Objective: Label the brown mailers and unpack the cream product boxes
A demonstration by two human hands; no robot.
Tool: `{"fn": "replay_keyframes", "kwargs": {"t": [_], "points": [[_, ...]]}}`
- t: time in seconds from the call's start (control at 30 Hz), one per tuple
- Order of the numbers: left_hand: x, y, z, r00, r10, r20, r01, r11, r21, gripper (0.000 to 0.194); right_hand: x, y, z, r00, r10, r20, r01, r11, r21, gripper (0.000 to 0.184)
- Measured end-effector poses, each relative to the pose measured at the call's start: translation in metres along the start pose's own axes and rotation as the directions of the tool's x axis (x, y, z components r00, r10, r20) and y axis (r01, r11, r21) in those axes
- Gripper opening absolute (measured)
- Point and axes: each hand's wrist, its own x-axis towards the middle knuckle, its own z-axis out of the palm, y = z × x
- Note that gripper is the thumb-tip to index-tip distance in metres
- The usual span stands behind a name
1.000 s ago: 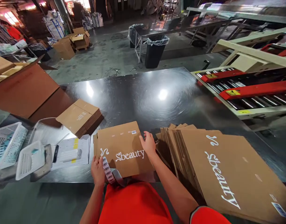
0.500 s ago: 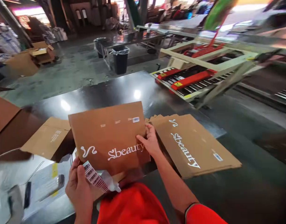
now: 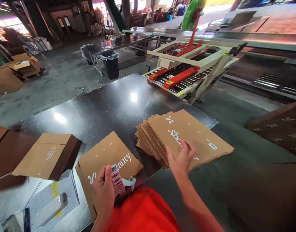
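My left hand (image 3: 104,188) is pinched on a strip of barcode labels (image 3: 118,180), whose lower end curls towards a pale, loose piece of backing. Beneath that hand lies a flat cardboard box (image 3: 106,149) printed with white lettering; no barcode label shows on its visible face. Over the stack of flattened boxes (image 3: 150,141) on the right is my right hand (image 3: 183,158), thumb and fingers apart. It covers part of the "Sbeauty" print on the top box (image 3: 193,129). A white barcode label (image 3: 212,146) is stuck near that box's right corner.
Another stack of folded cartons (image 3: 45,151) stands at the left of the dark metal table (image 3: 101,106). Papers (image 3: 53,199) with a small device lie at lower left. Beyond are a lift frame with red parts (image 3: 183,77) and a black bin (image 3: 111,66).
The labelled box held up between my hands has gone onto the right stack. My right hand has moved right and let go. An unlabelled box now shows under my left hand; the view has shifted.
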Motion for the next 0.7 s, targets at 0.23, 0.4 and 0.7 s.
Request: {"fn": "replay_keyframes", "kwargs": {"t": [0.23,0.4,0.7], "points": [[-0.012,0.005,-0.005,0.994,0.094,-0.062,-0.094,0.996,0.011,0.044,-0.097,-0.112,0.06,0.304,-0.355,0.884,-0.352,0.821,0.45,0.026],[-0.018,-0.014,-0.016,1.0,0.016,-0.022,-0.019,0.992,-0.127,0.041,-0.105,-0.113,0.072,0.222,-0.32,0.921,-0.422,0.82,0.386,0.022],[-0.022,-0.019,-0.015,0.994,-0.05,-0.101,0.041,0.996,-0.084,0.044,-0.11,-0.106,0.093,0.101,-0.234,0.967,-0.517,0.818,0.252,0.038]]}}
